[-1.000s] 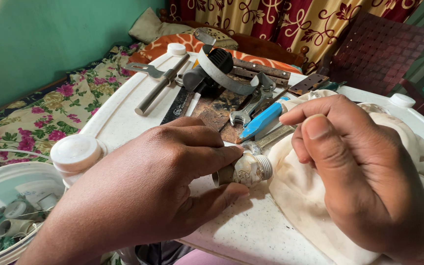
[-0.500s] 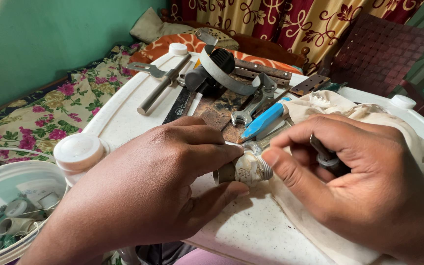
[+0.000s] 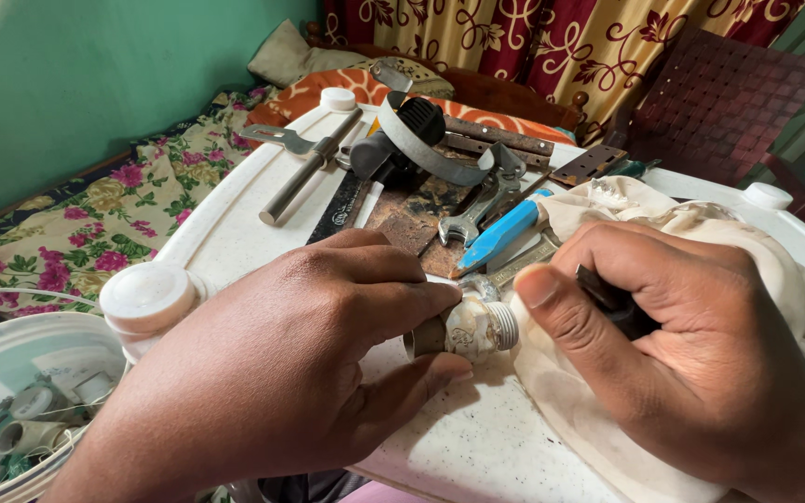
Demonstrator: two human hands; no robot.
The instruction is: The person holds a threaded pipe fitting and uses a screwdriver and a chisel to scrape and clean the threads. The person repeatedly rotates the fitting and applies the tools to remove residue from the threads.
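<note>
1. Fitting (image 3: 477, 326): a short, grimy metal pipe piece with a threaded end, lying low on the white surface (image 3: 235, 228).
2. Left hand (image 3: 272, 373) fingers pinch it closed.
3. Right hand (image 3: 691, 363) fingers curl shut around a dark tool (image 3: 619, 303), beside the cloth (image 3: 701, 228).

Threaded fitting (image 3: 477, 326) on table (image 3: 477, 456), between hands, tools (image 3: 421, 177) behind.

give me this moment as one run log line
left hand: pinches threaded pipe fitting on white table | right hand: grips dark tool beside fitting, over cloth
</note>
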